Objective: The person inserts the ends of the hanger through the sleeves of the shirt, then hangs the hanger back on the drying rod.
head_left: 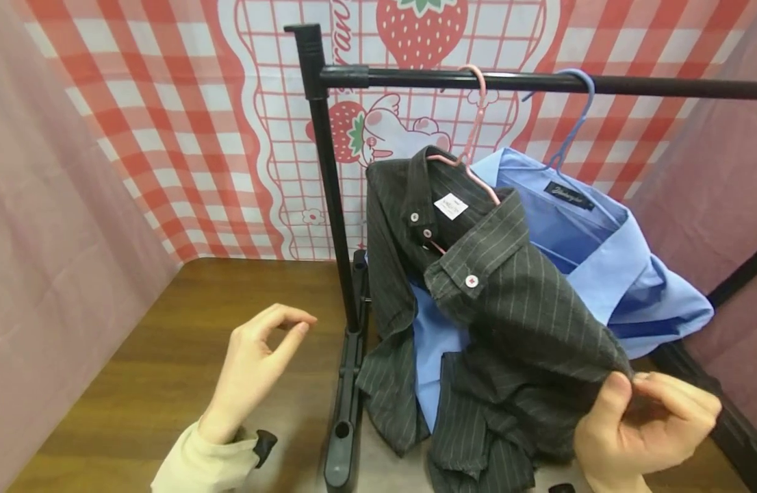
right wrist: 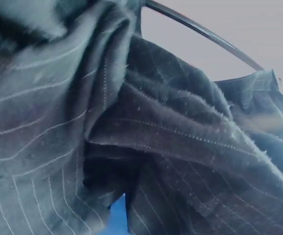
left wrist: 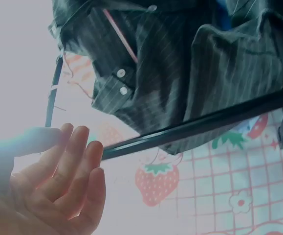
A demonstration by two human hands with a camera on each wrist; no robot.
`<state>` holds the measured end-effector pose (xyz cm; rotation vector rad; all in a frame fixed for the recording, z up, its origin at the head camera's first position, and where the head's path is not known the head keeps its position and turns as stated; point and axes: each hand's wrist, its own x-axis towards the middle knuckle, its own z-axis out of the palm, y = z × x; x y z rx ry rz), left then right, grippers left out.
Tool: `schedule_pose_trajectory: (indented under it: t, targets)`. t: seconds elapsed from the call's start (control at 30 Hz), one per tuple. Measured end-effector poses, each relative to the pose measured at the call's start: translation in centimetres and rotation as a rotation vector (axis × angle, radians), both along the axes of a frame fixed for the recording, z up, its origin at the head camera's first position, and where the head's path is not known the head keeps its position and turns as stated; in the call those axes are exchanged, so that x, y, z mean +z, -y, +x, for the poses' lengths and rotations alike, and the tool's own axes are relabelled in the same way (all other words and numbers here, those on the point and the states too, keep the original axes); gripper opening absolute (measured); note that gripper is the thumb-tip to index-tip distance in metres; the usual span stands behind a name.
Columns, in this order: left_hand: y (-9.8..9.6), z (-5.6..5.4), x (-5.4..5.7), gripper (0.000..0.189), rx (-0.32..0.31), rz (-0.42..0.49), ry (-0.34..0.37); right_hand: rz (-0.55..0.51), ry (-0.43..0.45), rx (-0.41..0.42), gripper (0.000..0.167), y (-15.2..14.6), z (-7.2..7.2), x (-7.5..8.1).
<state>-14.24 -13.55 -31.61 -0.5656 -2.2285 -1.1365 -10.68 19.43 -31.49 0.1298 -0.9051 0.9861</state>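
A dark pinstriped shirt point(head_left: 539, 308) hangs on a pink hanger point(head_left: 477, 116) from the black rail. My right hand point(head_left: 649, 424) pinches the shirt's right-hand edge between thumb and fingers, drawing it out to the side. In the right wrist view the striped cloth point(right wrist: 180, 132) fills most of the picture. My left hand point(head_left: 261, 363) is left of the rack's post, holding nothing, its thumb and fingers loosely bent with a gap between the tips. A light blue shirt point(head_left: 619, 253) hangs behind on a blue hanger point(head_left: 575, 123), partly hidden by the dark one.
The black rack's rail point(head_left: 403, 77) runs to the right from its upright post point(head_left: 332, 205). Its foot point(head_left: 348, 411) stands on a brown wooden table point(head_left: 169, 356). Behind hangs a red-and-white checked cloth point(head_left: 163, 89) with strawberries; pink curtains point(head_left: 46, 171) flank it.
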Motion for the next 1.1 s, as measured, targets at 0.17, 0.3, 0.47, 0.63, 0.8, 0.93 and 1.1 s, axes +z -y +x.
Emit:
schedule_pose_trajectory:
  t: [0.17, 0.3, 0.47, 0.63, 0.8, 0.93, 1.1]
  targets:
    - [0.0, 0.0, 0.2, 0.014, -0.018, -0.003, -0.005, 0.176, 0.487, -0.131, 0.034, -2.1, 0.6, 0.3]
    - [-0.2, -0.1, 0.0, 0.013, -0.037, -0.015, 0.02, 0.358, 0.644, -0.373, 0.036, -3.9, 0.0, 0.4]
    - [-0.3, -0.2, -0.4, 0.012, -0.037, -0.027, 0.053, 0.374, 0.652, -0.459, 0.036, -5.5, -0.9, 0.4]
    - [-0.2, -0.2, -0.5, 0.011, -0.03, -0.035, 0.069, 0.364, 0.71, -0.455, 0.035, -7.4, -1.3, 0.5]
    - [-0.2, -0.4, -0.5, 0.011, -0.028, -0.037, 0.078, 0.364, 0.745, -0.482, 0.034, -9.9, -1.8, 1.1]
    - [-0.1, -0.5, -0.4, 0.011, -0.029, -0.038, 0.083, 0.386, 0.788, -0.489, 0.034, -11.2, -1.8, 0.9]
    - [0.0, -0.6, -0.5, 0.01, -0.027, -0.05, 0.099, 0.44, 0.837, -0.499, 0.038, -11.0, -1.5, 0.2]
